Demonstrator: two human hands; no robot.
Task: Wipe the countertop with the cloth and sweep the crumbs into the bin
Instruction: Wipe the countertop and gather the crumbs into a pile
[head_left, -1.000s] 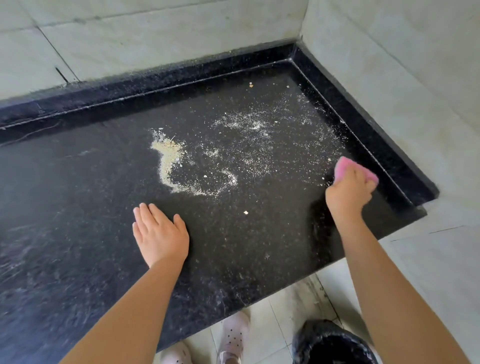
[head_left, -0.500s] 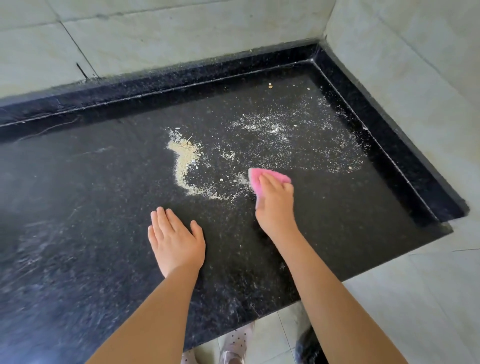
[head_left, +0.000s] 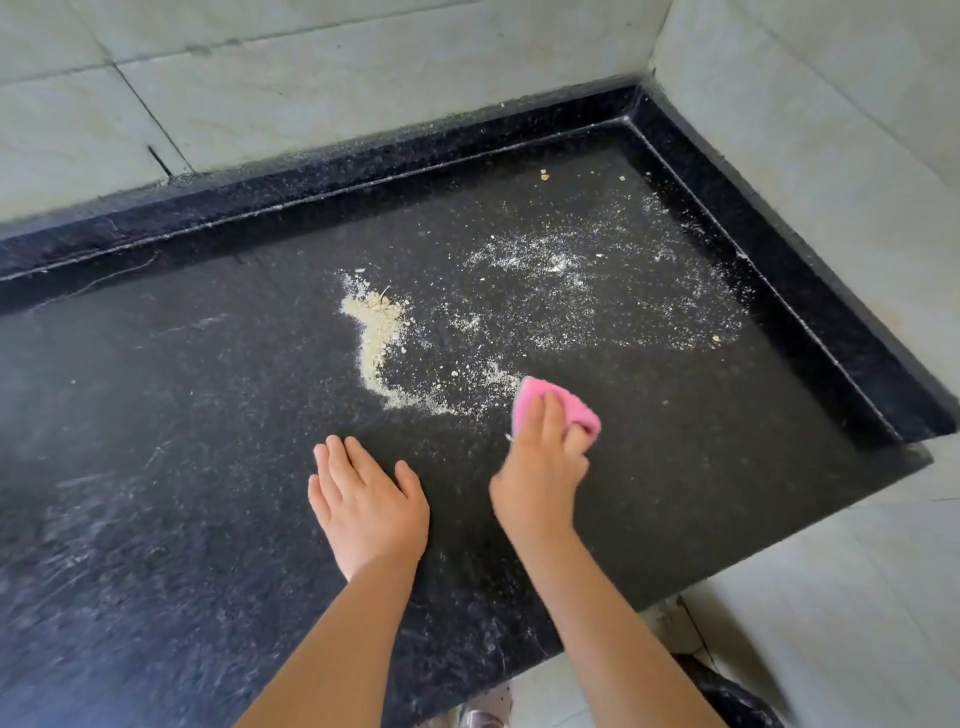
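Pink cloth (head_left: 558, 410) sat bunched in your right hand (head_left: 540, 467), fingers curled round it, mid-frame on the black countertop (head_left: 675, 467), touching the crumbs (head_left: 379, 338) trail's lower end. Left hand (head_left: 366, 514) lay flat, holding nothing. Bin (head_left: 737, 699) barely showed at lower right. Risk: a fast sweep could scatter the fine dust at upper right, or push crumbs over the edge, missing the bin.

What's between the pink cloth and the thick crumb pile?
Head view: only a thin trail of crumbs on the countertop links cloth and pile.
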